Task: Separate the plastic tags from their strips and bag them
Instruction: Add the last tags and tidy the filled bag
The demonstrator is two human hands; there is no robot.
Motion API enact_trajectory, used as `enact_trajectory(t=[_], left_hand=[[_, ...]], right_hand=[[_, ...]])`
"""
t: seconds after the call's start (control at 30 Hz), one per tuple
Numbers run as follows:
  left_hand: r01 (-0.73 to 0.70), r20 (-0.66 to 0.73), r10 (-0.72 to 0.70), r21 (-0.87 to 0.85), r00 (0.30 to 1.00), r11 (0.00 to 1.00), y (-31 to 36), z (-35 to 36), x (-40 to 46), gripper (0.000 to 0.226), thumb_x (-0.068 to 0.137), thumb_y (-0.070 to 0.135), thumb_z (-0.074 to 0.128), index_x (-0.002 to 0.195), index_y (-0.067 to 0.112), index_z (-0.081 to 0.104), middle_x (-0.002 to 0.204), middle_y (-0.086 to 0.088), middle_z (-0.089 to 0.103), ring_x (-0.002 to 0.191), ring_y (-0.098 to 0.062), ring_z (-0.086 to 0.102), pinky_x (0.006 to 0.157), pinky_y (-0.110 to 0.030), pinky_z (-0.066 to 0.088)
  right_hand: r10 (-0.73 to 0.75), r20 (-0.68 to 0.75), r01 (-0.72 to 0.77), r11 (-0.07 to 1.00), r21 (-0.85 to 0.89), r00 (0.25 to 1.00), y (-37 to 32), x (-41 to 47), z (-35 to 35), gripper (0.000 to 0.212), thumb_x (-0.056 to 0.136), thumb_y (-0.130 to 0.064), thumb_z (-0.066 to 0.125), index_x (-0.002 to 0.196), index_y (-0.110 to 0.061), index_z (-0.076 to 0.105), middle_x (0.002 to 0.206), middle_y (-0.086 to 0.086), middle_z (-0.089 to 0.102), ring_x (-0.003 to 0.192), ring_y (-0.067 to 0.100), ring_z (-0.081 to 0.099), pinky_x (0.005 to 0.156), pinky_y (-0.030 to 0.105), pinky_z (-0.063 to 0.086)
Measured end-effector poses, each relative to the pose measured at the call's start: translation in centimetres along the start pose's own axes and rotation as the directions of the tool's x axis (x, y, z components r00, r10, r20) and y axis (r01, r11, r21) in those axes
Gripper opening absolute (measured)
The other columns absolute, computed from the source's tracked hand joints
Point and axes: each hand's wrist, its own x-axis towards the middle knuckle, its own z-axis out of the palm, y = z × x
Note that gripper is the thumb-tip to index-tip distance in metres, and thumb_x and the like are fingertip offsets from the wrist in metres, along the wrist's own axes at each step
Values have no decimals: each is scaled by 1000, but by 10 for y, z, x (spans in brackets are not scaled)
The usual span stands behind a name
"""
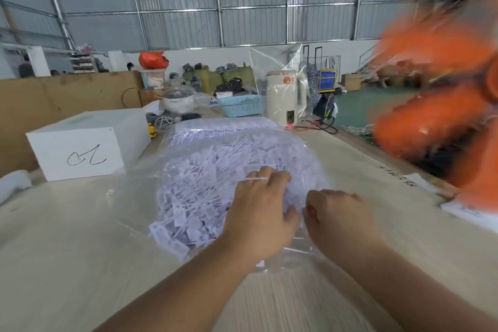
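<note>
Both hands are down on a big clear plastic bag (204,170) stuffed with loose white tags (194,197), sitting around the middle of the pale wooden surface (67,237). The left hand (258,213) lies flat on top of the bag with its fingers spread and relaxed, and there's one thin white strip (256,179) lying across its knuckles. The right hand (336,218) is just beside it, thumb nearly touching the left thumb, fingers curled down onto the bag's near side; looks like it's gripping the plastic there, but I honestly can't tell for sure since the fingertips are hidden. Behind the bag, toward the far edge, there's a flatter pack of tags still in neat rows (223,127). Over near the left edge sits a white box (80,148) with a scribble on its front. Along the far edge: a blue basket (241,106), a cream kettle (285,97) and a small pot with a glass lid (177,100). Some papers (469,213) lie at the right edge, and a big blurry orange shape (442,105) fills the right side of the view, too smeared to make out.
</note>
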Motion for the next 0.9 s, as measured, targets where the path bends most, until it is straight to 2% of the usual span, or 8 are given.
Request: enact_trajectory(t=[0.13, 0.2, 0.3, 0.43, 0.57, 0.7, 0.8, 0.9], left_hand=[[-119, 0, 119, -50, 993, 992, -11, -11, -22, 41, 80, 31, 54, 118, 18, 61, 106, 0, 61, 98, -21, 58, 81, -34, 49], [-145, -45, 145, -8, 988, 989, -20, -16, -32, 38, 79, 28, 56, 115, 18, 62, 102, 1, 61, 94, -19, 60, 76, -29, 47], [-213, -232, 237, 123, 943, 969, -31, -24, -37, 20, 79, 22, 56, 95, 12, 62, 89, -3, 59, 80, -24, 57, 67, -33, 49], [-202, -390, 264, 194, 882, 960, -46, -37, -31, 27, 79, 17, 64, 98, 14, 46, 90, -10, 53, 82, -26, 48, 71, -33, 41], [-79, -223, 143, 276, 964, 958, -45, -44, -17, 38, 76, 20, 75, 108, 11, 56, 98, -10, 56, 87, -31, 54, 74, -42, 48], [-96, 44, 89, 183, 995, 979, -36, -44, -13, 17, 94, 33, 53, 103, 20, 58, 90, 6, 55, 91, -21, 55, 73, -30, 38], [-385, 93, 374, 181, 923, 905, -16, -42, -28, 21, 91, 28, 51, 72, 21, 55, 64, 6, 50, 66, -21, 56, 53, -26, 38], [-562, -181, 600, 221, 779, 797, -7, -40, -50, 14, 87, 22, 57, 74, 16, 53, 68, 0, 46, 61, -19, 41, 52, -29, 30]], right_hand=[[-45, -200, 91, 970, 225, 979, 12, -6, 7, 31, 74, -12, 67, 61, -16, 39, 56, 2, 49, 54, 30, 50, 53, 31, 30], [-89, -201, 129, 972, 195, 975, 10, -5, 8, 18, 76, -25, 69, 78, -16, 54, 72, -1, 55, 68, 29, 56, 58, 33, 39], [52, -8, -51, 998, 36, 999, 1, 11, 13, 49, 87, -53, 55, 123, -22, 46, 115, -2, 53, 108, 26, 54, 86, 40, 42], [34, -136, -25, 997, 67, 990, -5, 19, 14, 16, 93, -26, 47, 87, -16, 57, 85, 1, 59, 87, 29, 59, 74, 36, 36], [-48, -354, 173, 928, 331, 934, 0, 3, 8, 13, 87, -9, 57, 74, -10, 60, 72, 3, 56, 69, 30, 54, 66, 41, 43], [-77, -445, 281, 865, 415, 892, 3, -10, -2, 12, 87, -10, 54, 77, -10, 61, 75, 1, 57, 68, 27, 54, 65, 44, 45], [-54, -416, 272, 831, 485, 908, 4, -14, -1, 13, 87, -8, 55, 74, -8, 59, 70, 0, 56, 65, 25, 53, 61, 44, 45], [24, -471, 274, 787, 553, 882, 5, -13, -2, 15, 87, -10, 53, 73, -9, 57, 68, -3, 54, 65, 15, 49, 61, 34, 41]])
